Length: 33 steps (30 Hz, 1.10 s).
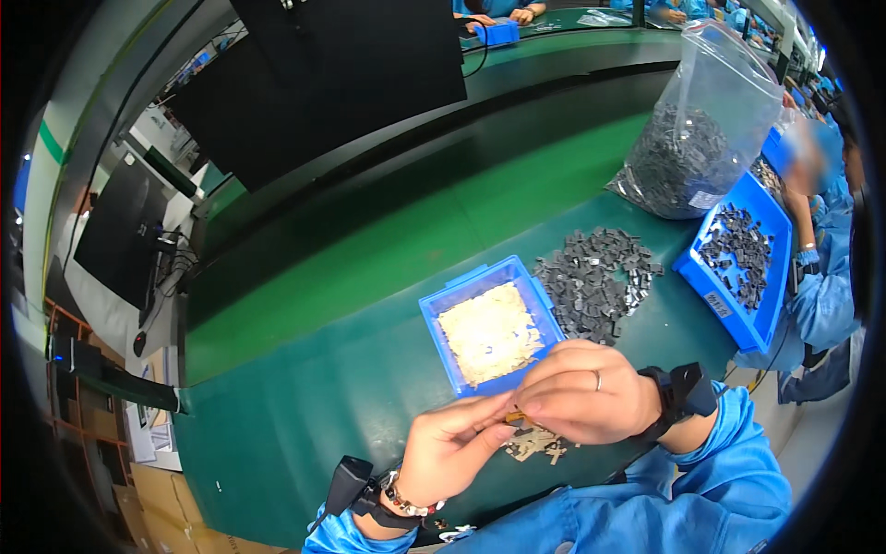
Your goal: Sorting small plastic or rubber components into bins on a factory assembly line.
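My left hand and my right hand meet just above the green table, fingertips pinched together on a small tan part that is mostly hidden. Under them lies a little heap of tan parts. Just beyond my hands stands a blue tray filled with pale tan pieces. To its right a loose pile of small dark grey parts is spread on the table.
A clear plastic bag of dark grey parts stands at the back right. A second blue tray with grey parts sits at the right, beside a co-worker in a blue sleeve. A green conveyor belt runs behind the table.
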Available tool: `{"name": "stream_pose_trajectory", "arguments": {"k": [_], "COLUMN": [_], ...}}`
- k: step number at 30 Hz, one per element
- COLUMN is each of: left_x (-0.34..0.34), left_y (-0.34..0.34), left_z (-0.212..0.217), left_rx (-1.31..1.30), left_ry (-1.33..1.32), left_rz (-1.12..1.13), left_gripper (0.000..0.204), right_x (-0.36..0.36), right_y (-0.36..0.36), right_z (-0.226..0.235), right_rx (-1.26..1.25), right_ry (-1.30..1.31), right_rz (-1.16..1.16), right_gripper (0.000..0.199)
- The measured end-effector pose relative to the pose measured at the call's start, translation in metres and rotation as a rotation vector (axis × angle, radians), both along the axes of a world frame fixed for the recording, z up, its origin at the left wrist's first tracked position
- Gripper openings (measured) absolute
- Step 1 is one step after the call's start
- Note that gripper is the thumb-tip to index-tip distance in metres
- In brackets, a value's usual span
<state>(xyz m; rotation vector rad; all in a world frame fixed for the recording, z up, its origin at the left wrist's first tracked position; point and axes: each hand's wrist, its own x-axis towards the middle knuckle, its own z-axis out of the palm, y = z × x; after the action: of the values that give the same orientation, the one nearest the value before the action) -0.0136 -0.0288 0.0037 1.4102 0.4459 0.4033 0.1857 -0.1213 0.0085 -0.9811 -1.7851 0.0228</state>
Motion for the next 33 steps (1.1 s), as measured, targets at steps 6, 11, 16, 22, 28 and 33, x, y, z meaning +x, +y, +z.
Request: {"name": "stream_pose_trajectory", "arguments": {"k": [6,11,16,22,28,33], "left_x": [0.0,0.001,0.006,0.009,0.01,0.011], "left_y": [0.009,0.029,0.034,0.029,0.027,0.028], "left_z": [-0.013,-0.009,-0.002,-0.002,0.0,0.002], "left_rx": [0.039,0.971,1.164,1.305,1.316,1.287], "left_ry": [-0.301,-0.189,-0.166,-0.116,-0.079,-0.065], "left_rz": [0.188,0.225,0.22,0.193,0.129,0.115], "left_gripper": [0.027,0.021,0.022,0.023,0.025,0.025], "right_x": [-0.007,-0.014,-0.013,-0.009,-0.008,-0.007], "right_y": [0.02,0.02,0.011,0.008,0.007,0.008], "right_z": [-0.003,-0.01,-0.003,-0.008,-0.009,-0.009], "right_rx": [-0.068,-0.225,-0.523,-0.716,-0.753,-0.724], "right_ry": [0.13,0.294,0.542,0.66,0.621,0.559], "right_rz": [0.007,-0.012,0.014,0.017,-0.016,-0.017], "right_gripper": [0.032,0.028,0.017,0.009,0.009,0.01]}}
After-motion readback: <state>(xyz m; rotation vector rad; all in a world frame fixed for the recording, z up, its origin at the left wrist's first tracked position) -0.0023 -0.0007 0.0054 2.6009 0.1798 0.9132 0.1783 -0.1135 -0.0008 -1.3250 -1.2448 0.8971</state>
